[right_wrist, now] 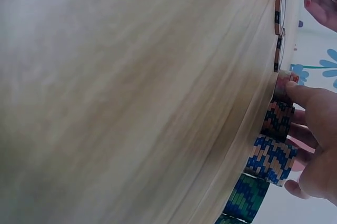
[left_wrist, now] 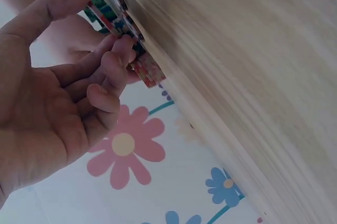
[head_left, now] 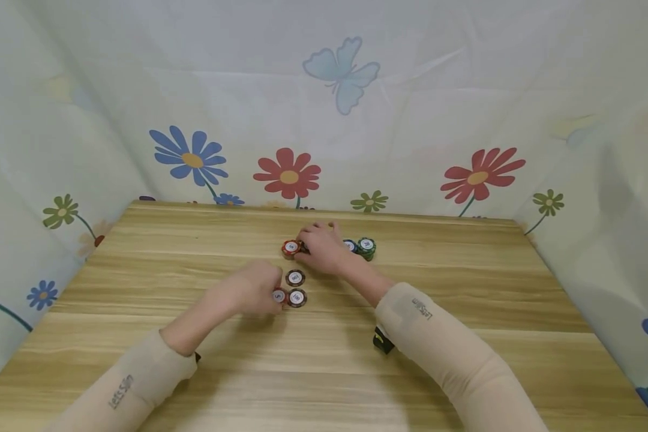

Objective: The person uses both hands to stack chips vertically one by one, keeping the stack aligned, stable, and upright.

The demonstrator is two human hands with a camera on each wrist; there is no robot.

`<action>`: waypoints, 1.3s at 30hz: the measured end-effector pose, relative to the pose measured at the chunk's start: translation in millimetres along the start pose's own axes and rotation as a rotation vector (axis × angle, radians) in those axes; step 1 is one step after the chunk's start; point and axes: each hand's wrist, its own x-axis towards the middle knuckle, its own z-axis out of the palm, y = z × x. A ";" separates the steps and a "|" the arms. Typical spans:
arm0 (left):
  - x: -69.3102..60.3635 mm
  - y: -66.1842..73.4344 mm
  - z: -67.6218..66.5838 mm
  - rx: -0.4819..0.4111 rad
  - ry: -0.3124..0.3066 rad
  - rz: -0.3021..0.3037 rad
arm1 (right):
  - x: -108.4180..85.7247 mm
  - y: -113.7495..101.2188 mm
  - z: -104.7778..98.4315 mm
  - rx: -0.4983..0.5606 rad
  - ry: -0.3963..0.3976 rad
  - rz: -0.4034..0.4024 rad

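Observation:
My left hand [head_left: 248, 288] pinches a red poker chip [head_left: 278, 296], marked 5, by its edge between thumb and finger; the left wrist view shows this chip [left_wrist: 101, 17] edge-on. Two black poker chips [head_left: 296, 298] marked 100 lie singly on the table beside it. Farther back, my right hand [head_left: 324, 249] reaches over a row of chip stacks. Its thumb is against the red stack [right_wrist: 284, 86], and its other fingers curl behind the black stack [right_wrist: 277, 120] and the blue stack [right_wrist: 271, 159]. Fingertip contact there is partly hidden.
A green chip stack [head_left: 366, 247] ends the row on the right. Everything stands on a wood-grain table [head_left: 313, 384], which meets a flower-printed cloth wall [head_left: 227, 90] at the back. Dark strap pieces [head_left: 382, 341] show under the right sleeve.

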 end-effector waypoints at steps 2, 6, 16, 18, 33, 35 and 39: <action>1.3 -3.8 -2.1 0.013 0.019 0.009 | 0.7 0.6 1.4 0.011 0.002 0.002; 3.9 -9.6 -4.1 0.017 0.042 0.013 | 2.1 2.0 4.8 0.022 0.006 0.004; 13.1 -23.4 -3.1 -0.023 0.112 -0.028 | 4.3 1.5 8.4 0.045 0.008 0.005; 15.6 -26.1 -4.9 -0.040 0.142 -0.028 | 4.8 1.4 8.4 0.049 0.005 0.005; 50.3 -47.1 -12.1 -0.044 0.276 -0.087 | 5.2 3.4 9.0 0.072 0.007 -0.012; 53.9 -48.5 -11.6 -0.052 0.276 -0.098 | 5.0 3.4 9.1 0.076 0.009 -0.011; 60.1 -50.7 -11.4 -0.061 0.271 -0.108 | 4.9 3.3 9.4 0.083 0.014 -0.011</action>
